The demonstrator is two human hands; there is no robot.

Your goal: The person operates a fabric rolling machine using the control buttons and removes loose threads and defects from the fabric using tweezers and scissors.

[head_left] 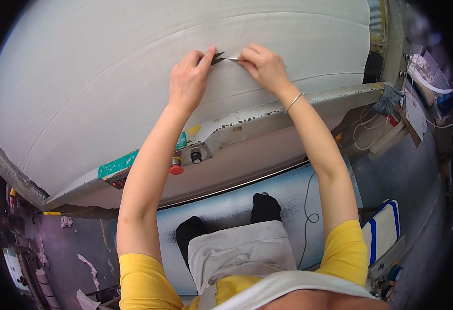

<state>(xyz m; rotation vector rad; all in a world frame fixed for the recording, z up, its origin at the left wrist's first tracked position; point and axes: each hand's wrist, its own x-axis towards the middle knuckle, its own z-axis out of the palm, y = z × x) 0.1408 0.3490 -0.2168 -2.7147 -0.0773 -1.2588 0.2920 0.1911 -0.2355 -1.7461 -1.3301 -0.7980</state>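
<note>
My left hand [189,77] is closed around small thread snips [217,58], whose two dark blades point right and stand slightly apart. Just to the right, my right hand [262,64] pinches a thin white tip [232,59] between thumb and fingers. Whether this tip is a fold of the cloth or a loose thread, I cannot tell. Between the hands, the blades and the white tip nearly meet. Both hands are over a wide white cloth [133,67] with faint curved lines running across it.
Along the near side runs a worn metal rail [247,116]. On it are a red push button [176,166], a black knob [196,156] and a green label strip [118,164]. A thin cable [309,217] lies over the blue-white platform [226,206] underfoot. A grey glove-like cloth [387,99] hangs at the right.
</note>
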